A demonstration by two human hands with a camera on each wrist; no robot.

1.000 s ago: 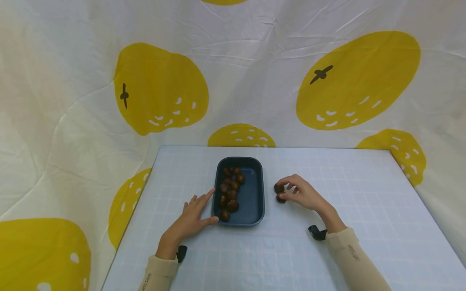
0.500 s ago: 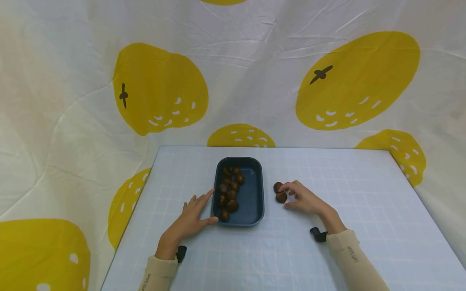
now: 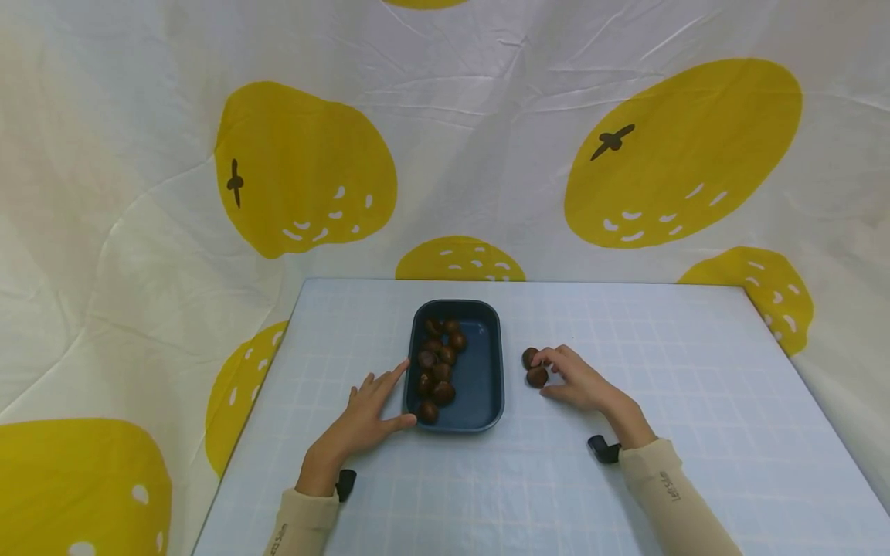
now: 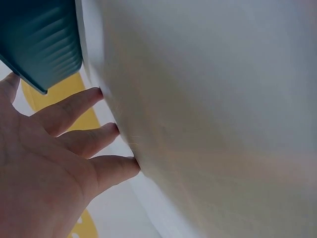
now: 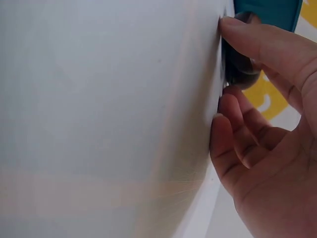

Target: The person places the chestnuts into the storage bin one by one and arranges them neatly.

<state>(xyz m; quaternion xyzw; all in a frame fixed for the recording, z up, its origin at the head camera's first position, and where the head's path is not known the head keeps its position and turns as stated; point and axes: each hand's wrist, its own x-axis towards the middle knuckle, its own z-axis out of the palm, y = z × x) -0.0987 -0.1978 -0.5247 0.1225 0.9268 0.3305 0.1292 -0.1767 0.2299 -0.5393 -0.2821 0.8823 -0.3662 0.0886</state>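
A dark blue tray (image 3: pixel 483 418) stands on the table, with several brown chestnuts (image 3: pixel 443 392) along its left side. My left hand (image 3: pixel 361 421) lies spread beside it, a fingertip and the thumb touching its left wall. Two chestnuts lie close together right of the tray: a far one (image 3: pixel 531 357) and a near one (image 3: pixel 537 377). My right hand (image 3: pixel 584 382) has its index finger and thumb curled round the near chestnut, which rests on the table. In the right wrist view the thumb partly hides the dark chestnut (image 5: pixel 242 64); its other fingers are bent at the tabletop.
The table (image 3: pixel 473 494) wears a pale checked cloth. Behind and beside it hangs a white curtain (image 3: pixel 480 154) with large yellow fruit prints. A dark wrist camera is strapped at each sleeve's cuff.
My right hand has drawn back slightly toward me and to the right from over the two chestnuts, baring more of the near one. The left hand and tray have stayed still.
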